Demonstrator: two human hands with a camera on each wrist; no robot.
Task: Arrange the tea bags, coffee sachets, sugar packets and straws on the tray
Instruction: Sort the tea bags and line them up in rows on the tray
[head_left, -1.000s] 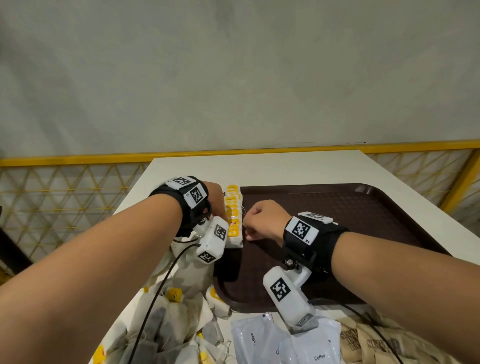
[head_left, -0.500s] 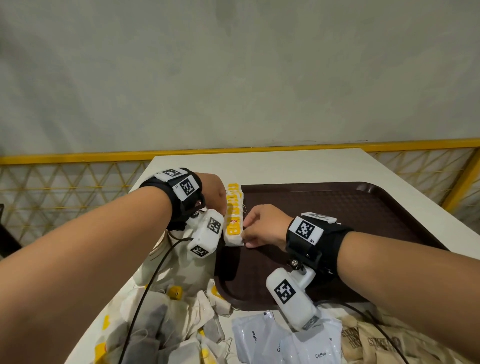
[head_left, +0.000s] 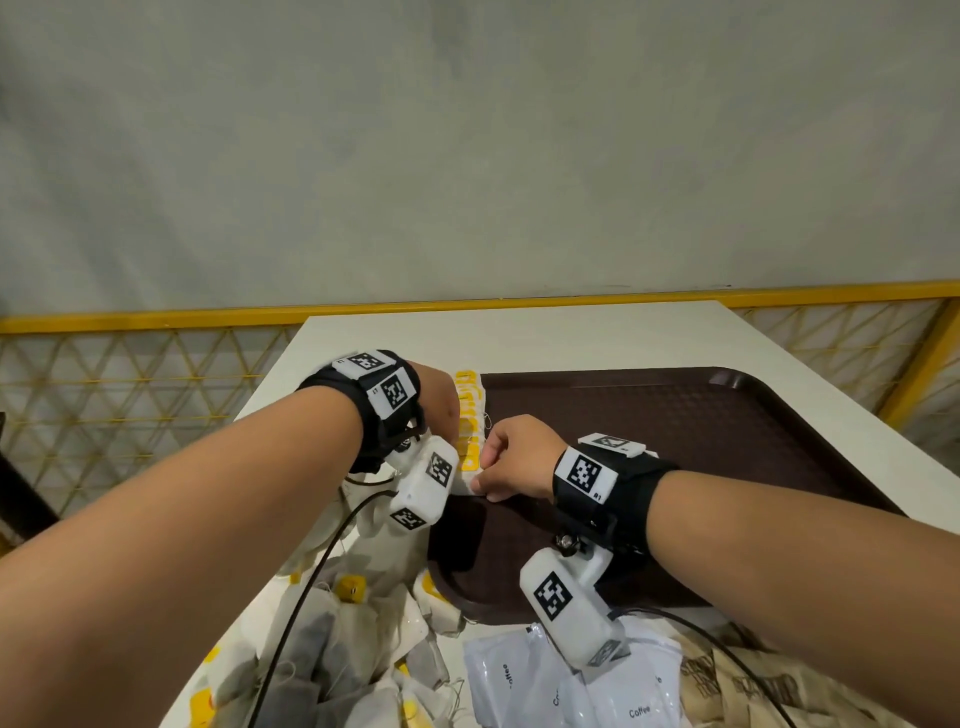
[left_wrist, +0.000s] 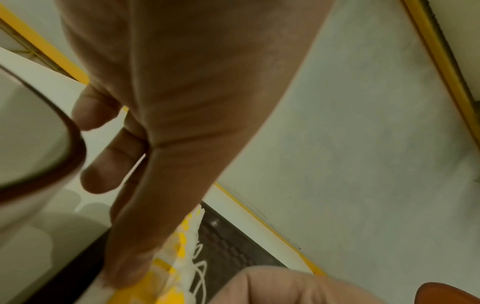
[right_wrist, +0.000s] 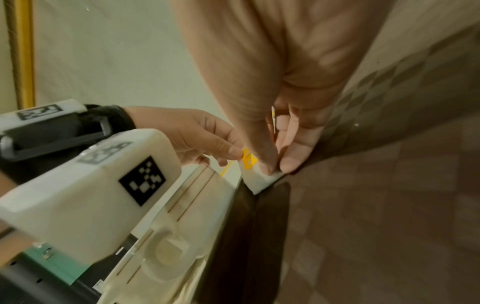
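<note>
Brown tray (head_left: 675, 415), both hands pinching tea bags (head_left: 470, 421)

— How is the light?
— Even and soft in the head view, with faint shadows on the tray (head_left: 675, 447) under the forearms; its edges bow outward.
— And the wrist views?
— Dimmer, yellowish — the near skin and the white camera housing (right_wrist: 85, 197) are blurred.

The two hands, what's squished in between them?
A row of tea bags with yellow tags lies between the left hand and the right hand, along the brown tray's left edge; the head view shows it.
</note>
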